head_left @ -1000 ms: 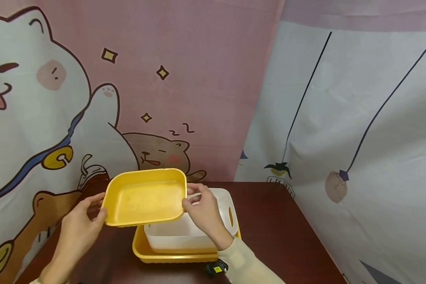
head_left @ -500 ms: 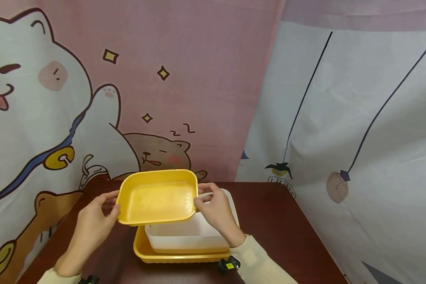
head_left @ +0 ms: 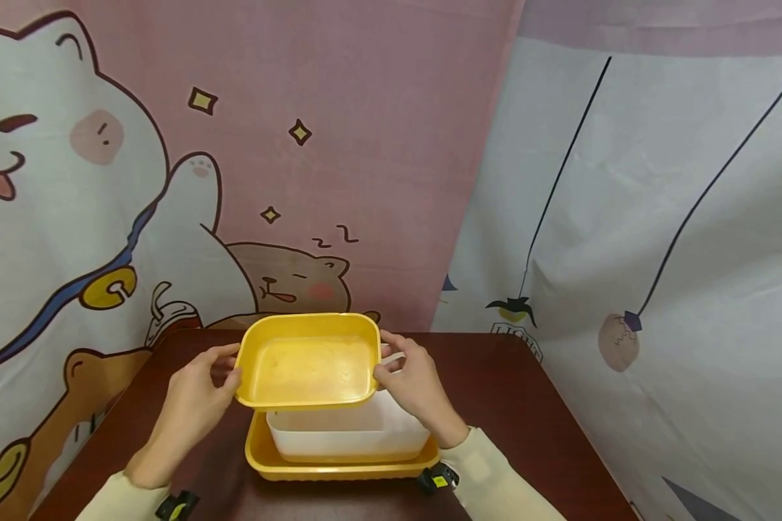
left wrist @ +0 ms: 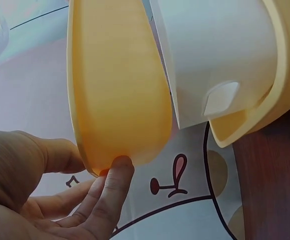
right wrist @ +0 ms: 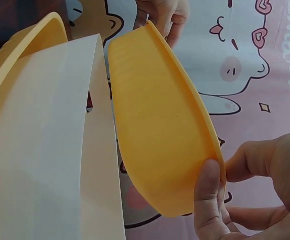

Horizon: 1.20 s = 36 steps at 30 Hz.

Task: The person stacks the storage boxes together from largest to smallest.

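A shallow yellow plastic tray (head_left: 309,365) hangs above the other containers, tilted so its inside faces the head camera. My left hand (head_left: 202,394) pinches its left end between thumb and fingers; the left wrist view shows the fingertips against the tray's outer wall (left wrist: 117,90). At the opposite end my right hand (head_left: 417,387) pinches the rim, thumb on the near side. Below it, a white bin (head_left: 352,441) with an oval handle hole (left wrist: 222,97) sits inside a larger yellow tray (head_left: 339,472) on the table. The held tray hides much of the white bin.
The dark reddish-brown table (head_left: 502,412) extends to both sides of the nested containers. Behind it hangs a pink cloth (head_left: 378,145) with cartoon animals, and a pale cloth (head_left: 710,217) runs along the right side. Each wrist wears a small dark device (head_left: 177,505).
Both hands have carried the small yellow tray to the right, and it now sits more squarely over the white bin. The bin and the larger tray have stayed in place.
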Each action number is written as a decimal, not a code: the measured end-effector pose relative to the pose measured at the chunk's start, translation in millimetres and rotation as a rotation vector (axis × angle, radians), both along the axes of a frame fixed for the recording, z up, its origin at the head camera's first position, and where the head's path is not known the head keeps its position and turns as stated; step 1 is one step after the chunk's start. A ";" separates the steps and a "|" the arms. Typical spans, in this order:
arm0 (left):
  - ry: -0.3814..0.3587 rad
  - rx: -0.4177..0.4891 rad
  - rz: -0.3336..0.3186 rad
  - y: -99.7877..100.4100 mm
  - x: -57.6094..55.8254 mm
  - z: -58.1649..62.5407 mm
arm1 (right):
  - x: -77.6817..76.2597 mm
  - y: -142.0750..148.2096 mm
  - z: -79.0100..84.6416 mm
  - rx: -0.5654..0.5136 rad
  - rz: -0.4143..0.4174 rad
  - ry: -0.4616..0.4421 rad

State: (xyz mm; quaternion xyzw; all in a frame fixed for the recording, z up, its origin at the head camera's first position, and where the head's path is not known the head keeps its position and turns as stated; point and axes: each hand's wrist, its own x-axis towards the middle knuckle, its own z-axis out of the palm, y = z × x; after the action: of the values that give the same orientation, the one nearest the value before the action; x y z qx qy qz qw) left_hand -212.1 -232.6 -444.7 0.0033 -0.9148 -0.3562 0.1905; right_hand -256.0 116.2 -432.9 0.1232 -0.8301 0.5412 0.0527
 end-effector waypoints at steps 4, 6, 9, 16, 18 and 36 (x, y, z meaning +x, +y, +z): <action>-0.020 0.002 -0.017 3.7 -5.2 0.2 | -2.5 4.3 -1.5 0.030 -0.010 -0.011; -0.035 0.007 -0.024 5.6 -6.8 0.3 | -3.9 6.6 -2.1 0.040 -0.015 -0.019; -0.050 0.012 -0.035 9.3 -9.5 1.0 | -6.5 10.8 -2.8 0.049 -0.020 -0.033; -0.072 0.015 -0.064 16.9 -16.5 3.0 | -8.8 20.3 -4.1 0.041 -0.017 -0.054; -0.077 0.010 -0.069 18.3 -18.2 3.3 | -9.6 21.9 -5.3 0.042 -0.019 -0.058; -0.104 -0.012 -0.115 33.2 -32.9 6.3 | -17.3 36.6 -6.3 0.080 -0.060 -0.056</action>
State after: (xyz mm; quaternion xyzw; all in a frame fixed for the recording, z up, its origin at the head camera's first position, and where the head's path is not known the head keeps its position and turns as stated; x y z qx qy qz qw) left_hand -245.0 -199.5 -438.3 -0.0318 -0.9242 -0.3604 0.1222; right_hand -273.3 152.8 -439.1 0.0852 -0.8556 0.5090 0.0406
